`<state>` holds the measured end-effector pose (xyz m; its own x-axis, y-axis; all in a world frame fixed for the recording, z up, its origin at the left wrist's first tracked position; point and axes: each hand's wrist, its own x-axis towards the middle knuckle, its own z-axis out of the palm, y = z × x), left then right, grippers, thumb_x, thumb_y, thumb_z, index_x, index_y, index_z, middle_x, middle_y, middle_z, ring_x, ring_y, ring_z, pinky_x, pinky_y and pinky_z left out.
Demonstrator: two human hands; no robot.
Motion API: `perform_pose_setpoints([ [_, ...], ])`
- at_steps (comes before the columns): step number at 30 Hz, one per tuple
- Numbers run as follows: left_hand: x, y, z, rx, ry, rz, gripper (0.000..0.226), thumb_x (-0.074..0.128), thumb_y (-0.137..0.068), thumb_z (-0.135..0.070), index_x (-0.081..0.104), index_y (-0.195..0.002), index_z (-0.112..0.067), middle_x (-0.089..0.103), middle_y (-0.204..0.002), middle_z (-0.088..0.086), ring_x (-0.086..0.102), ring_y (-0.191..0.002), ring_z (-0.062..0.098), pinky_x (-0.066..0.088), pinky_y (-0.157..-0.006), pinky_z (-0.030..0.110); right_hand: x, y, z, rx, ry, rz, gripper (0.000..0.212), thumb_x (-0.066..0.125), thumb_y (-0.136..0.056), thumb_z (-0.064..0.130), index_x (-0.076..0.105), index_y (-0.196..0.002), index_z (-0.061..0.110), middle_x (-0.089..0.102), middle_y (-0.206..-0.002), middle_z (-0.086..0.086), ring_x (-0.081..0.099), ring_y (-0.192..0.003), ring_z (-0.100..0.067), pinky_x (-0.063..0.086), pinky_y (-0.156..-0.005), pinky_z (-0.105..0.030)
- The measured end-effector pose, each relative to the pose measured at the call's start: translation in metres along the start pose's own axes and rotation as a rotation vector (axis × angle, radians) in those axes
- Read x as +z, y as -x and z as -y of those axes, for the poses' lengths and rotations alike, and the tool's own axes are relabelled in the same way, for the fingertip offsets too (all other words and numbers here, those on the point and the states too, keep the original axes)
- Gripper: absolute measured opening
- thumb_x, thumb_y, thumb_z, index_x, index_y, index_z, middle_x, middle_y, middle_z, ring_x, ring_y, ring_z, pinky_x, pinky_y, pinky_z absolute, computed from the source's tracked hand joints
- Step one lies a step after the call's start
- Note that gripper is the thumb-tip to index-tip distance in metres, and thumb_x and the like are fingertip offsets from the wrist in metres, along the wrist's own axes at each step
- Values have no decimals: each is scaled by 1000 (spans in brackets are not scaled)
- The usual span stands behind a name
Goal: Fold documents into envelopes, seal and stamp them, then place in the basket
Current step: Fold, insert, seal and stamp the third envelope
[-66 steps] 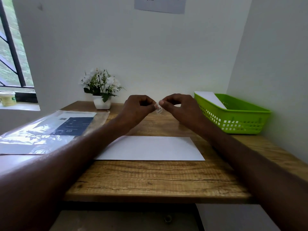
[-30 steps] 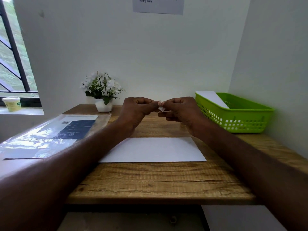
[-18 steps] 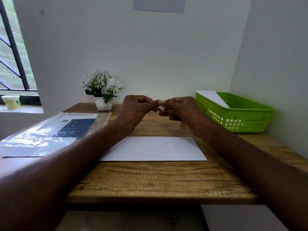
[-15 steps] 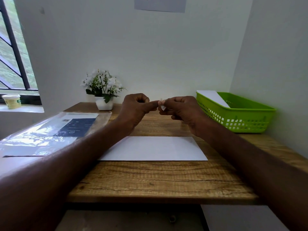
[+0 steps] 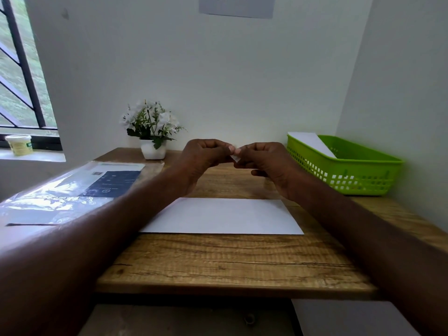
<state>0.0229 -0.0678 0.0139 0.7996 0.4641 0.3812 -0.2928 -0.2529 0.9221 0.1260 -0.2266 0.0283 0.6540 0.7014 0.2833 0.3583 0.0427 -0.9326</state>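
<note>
A white envelope (image 5: 223, 215) lies flat on the wooden desk (image 5: 230, 260) in front of me. Above and beyond it, my left hand (image 5: 203, 157) and my right hand (image 5: 265, 161) meet at the fingertips. Between them they pinch a small white stamp (image 5: 234, 158), only a corner of which shows. A green plastic basket (image 5: 344, 166) stands at the back right of the desk, with a white envelope (image 5: 311, 143) leaning inside it.
A clear plastic sleeve with a dark blue sheet (image 5: 75, 190) lies at the desk's left. A small white pot of white flowers (image 5: 152, 132) stands by the back wall. A tub (image 5: 19, 144) sits on the window sill.
Both hands stay together over the desk, working the small stamp between their fingertips. My right fingers have shifted slightly. The envelope has not moved.
</note>
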Motion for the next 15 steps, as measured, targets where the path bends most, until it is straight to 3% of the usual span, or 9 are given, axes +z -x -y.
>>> perform_pose_setpoints([
  [6,1,-1,-2,-18,12,10,13,81,-87,-25,80,-95,-16,80,-107,4,72,-109,13,50,-103,39,-2,1,2,-22,-10,-20,32,83,-83,32,75,-110,17,80,-98,-2,77,-94,-15,47,-83,-35],
  [10,1,-1,-3,-16,30,-5,19,82,-85,-22,79,-100,-10,80,-107,4,72,-109,13,50,-105,41,-2,1,2,-46,-8,-62,15,83,-83,27,78,-93,17,80,-95,-8,76,-97,-21,45,-78,-32],
  [12,1,0,-3,-14,22,-9,24,81,-85,-21,78,-103,-5,80,-107,5,72,-106,12,51,-106,42,-2,0,1,-56,1,-63,14,82,-84,26,78,-92,14,80,-92,-7,76,-93,-17,46,-75,-28],
  [15,2,0,-3,4,-3,-9,23,80,-87,-21,77,-100,-2,80,-102,6,73,-98,10,51,-107,45,-1,0,2,-85,-10,-71,22,82,-85,21,79,-95,2,78,-79,-4,72,-70,0,48,-62,-13],
])
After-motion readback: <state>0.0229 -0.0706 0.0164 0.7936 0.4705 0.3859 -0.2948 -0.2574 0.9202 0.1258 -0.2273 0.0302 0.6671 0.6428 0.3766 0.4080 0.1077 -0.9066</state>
